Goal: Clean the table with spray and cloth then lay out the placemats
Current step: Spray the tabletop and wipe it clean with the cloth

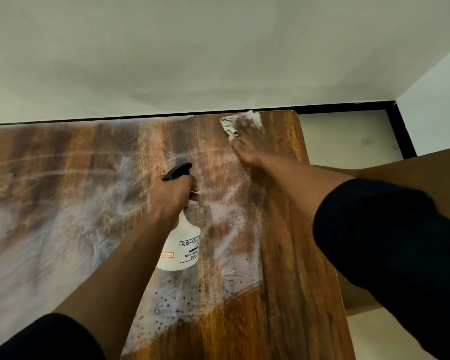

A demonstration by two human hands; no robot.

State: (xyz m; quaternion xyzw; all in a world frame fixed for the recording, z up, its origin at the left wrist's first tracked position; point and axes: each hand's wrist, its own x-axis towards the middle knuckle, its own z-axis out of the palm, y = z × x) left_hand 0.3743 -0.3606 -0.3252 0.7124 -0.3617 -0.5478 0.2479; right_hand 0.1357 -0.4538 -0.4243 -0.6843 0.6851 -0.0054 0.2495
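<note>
Right hand (244, 133) presses the crumpled white cloth (229, 124) flat onto the wooden desk (283, 255)'s far corner, wiping; left hand (174, 196) grips the white spray bottle (182, 245) nearer, ready to respray.

One wooden table (283, 294) fills most of the view, and every count here is taken from it. One spray bottle (182, 245) hangs above the table's middle, white with a single black trigger head and two labels (one printed in black, one small with red marks). One cloth (227, 126) lies at the table's far right corner. Two hands are over the table: one left hand (176, 194) gripping the bottle's neck, one right hand (244, 141) pressing on the cloth. Two dark sleeves cross the table's near edge. One brown box (411, 167) stands just beyond the table's right side.
</note>
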